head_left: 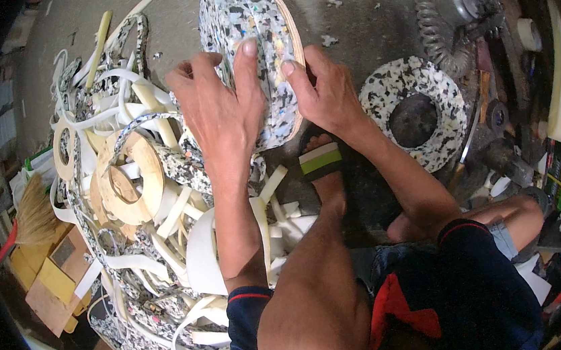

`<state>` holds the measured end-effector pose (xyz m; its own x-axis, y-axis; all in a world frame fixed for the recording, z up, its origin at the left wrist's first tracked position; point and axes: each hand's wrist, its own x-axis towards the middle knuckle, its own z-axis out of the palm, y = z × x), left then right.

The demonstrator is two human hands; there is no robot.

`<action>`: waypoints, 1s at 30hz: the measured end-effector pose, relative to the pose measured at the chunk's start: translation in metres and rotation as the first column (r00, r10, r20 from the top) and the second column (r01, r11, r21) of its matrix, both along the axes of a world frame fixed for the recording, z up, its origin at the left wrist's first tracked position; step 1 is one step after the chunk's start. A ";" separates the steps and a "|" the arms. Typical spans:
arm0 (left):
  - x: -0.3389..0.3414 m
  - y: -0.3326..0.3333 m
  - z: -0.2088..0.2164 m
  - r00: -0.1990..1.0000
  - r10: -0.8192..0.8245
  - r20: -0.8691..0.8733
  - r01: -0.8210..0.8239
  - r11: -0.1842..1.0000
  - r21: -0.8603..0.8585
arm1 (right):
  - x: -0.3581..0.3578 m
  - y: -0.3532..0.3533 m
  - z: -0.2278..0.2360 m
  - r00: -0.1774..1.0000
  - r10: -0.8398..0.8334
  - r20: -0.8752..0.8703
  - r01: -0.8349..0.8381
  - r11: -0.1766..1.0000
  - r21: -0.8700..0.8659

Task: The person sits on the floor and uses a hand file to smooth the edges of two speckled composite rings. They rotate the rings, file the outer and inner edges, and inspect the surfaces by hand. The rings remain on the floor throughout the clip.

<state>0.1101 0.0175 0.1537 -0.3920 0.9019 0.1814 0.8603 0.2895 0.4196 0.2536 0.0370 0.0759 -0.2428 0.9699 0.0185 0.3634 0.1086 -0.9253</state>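
A thick, round block of speckled foam [239, 24] stands on edge in front of me, with a thin plywood disc [292, 32] along its right side. My left hand [219, 100] grips the foam from the left, its thumb lying on the speckled outer surface and its fingers curled at the left side. With my right hand [325, 93] I hold the plywood edge, thumb pressed near the seam between wood and foam; the other fingers are partly hidden behind. To the right, a flat speckled foam ring [375, 95] lies on the floor.
Foam offcuts [166, 253] and wooden rings [147, 154] are heaped on the left, beside a straw broom [37, 212]. A coiled air hose [421, 6], a metal cup-shaped tool part [460, 6] and tape rolls [529, 34] lie on the right. My sandalled foot [323, 164] is below the block.
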 end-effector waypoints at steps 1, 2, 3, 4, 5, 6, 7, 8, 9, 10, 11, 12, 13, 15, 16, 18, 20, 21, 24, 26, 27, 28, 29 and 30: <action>-0.001 0.003 0.006 1.000 0.030 -0.007 -0.030 0.995 -0.094 | -0.001 0.000 0.001 1.000 0.005 -0.015 -0.005 1.000 0.017; -0.001 0.005 0.010 0.998 0.031 -0.046 -0.036 0.993 -0.114 | -0.002 0.000 0.003 1.000 0.020 -0.023 -0.020 1.000 0.016; 0.000 0.008 0.012 0.993 0.025 -0.116 -0.040 0.991 -0.128 | -0.004 0.000 0.004 1.000 0.004 -0.011 -0.004 1.000 0.005; 0.000 0.010 0.013 0.996 0.023 -0.087 -0.036 0.988 -0.147 | -0.005 0.001 0.004 1.000 -0.004 0.006 0.004 1.000 -0.020; -0.001 0.012 0.013 0.998 0.021 -0.058 -0.031 0.986 -0.166 | -0.007 0.002 0.005 0.999 -0.027 0.024 0.028 0.999 -0.042; -0.003 0.012 0.011 0.999 0.016 -0.037 -0.022 0.984 -0.176 | -0.009 0.003 0.005 0.999 -0.028 0.031 0.029 0.999 -0.045; -0.005 0.013 0.009 1.000 -0.016 -0.024 0.013 0.992 -0.128 | -0.010 0.005 0.005 0.998 -0.045 0.038 0.046 0.998 -0.043; -0.006 0.012 0.005 0.998 -0.053 -0.018 0.052 0.996 -0.072 | -0.012 0.006 0.005 0.997 -0.053 0.054 0.057 0.997 -0.058; -0.008 0.011 0.002 0.998 -0.070 -0.007 0.070 0.996 -0.057 | -0.013 0.006 0.005 0.996 -0.065 0.063 0.068 0.997 -0.049; -0.011 0.010 -0.002 0.995 -0.091 0.046 0.091 0.996 -0.002 | -0.014 0.007 0.004 0.995 -0.065 0.078 0.069 0.996 -0.052; -0.013 0.008 -0.005 0.990 -0.095 0.103 0.094 0.995 0.015 | -0.015 0.007 0.004 0.994 -0.066 0.092 0.071 0.996 -0.054; -0.016 0.007 -0.008 0.983 -0.094 0.155 0.092 0.996 0.023 | -0.016 0.008 0.004 0.994 -0.069 0.084 0.074 0.996 -0.055; -0.018 0.006 -0.010 0.976 -0.116 0.187 0.101 0.991 0.090 | -0.016 0.008 0.003 0.994 -0.075 0.074 0.079 0.995 -0.053; -0.020 0.005 -0.015 0.960 -0.099 0.263 0.072 0.991 0.109 | -0.016 0.009 0.002 0.995 -0.087 0.056 0.089 0.995 -0.044; -0.021 0.004 -0.018 0.951 -0.092 0.294 0.058 0.991 0.122 | -0.016 0.009 0.001 0.995 -0.091 0.048 0.093 0.995 -0.039; -0.022 0.003 -0.024 0.924 -0.079 0.374 0.028 0.990 0.139 | -0.016 0.011 0.000 0.994 -0.095 0.045 0.096 0.995 -0.034; -0.023 0.004 -0.030 0.888 -0.069 0.454 -0.004 0.987 0.159 | -0.015 0.013 -0.001 0.993 -0.098 0.072 0.102 0.993 -0.053; -0.024 0.004 -0.033 0.866 -0.066 0.496 -0.022 0.985 0.169 | -0.014 0.014 -0.001 0.994 -0.092 0.057 0.094 0.995 -0.038; -0.028 0.005 -0.039 0.837 -0.090 0.539 -0.034 0.976 0.216 | -0.012 0.017 0.001 0.995 -0.082 0.060 0.083 0.996 -0.031; -0.030 0.005 -0.042 0.815 -0.115 0.568 -0.029 0.971 0.238 | -0.011 0.017 0.002 0.995 -0.071 0.067 0.072 0.997 -0.012; -0.030 0.004 -0.043 0.793 -0.126 0.597 -0.026 0.971 0.240 | -0.011 0.017 0.003 0.994 -0.077 0.074 0.077 0.997 -0.002; -0.030 0.004 -0.043 0.771 -0.124 0.625 -0.024 0.975 0.223 | -0.011 0.016 0.003 0.992 -0.087 0.087 0.086 0.996 0.013; -0.030 0.003 -0.043 0.778 -0.142 0.613 -0.013 0.970 0.241 | -0.012 0.015 0.004 0.991 -0.091 0.097 0.088 0.995 0.037; -0.030 0.003 -0.043 0.786 -0.145 0.601 -0.003 0.971 0.238 | -0.012 0.014 0.004 0.990 -0.091 0.110 0.084 0.994 0.067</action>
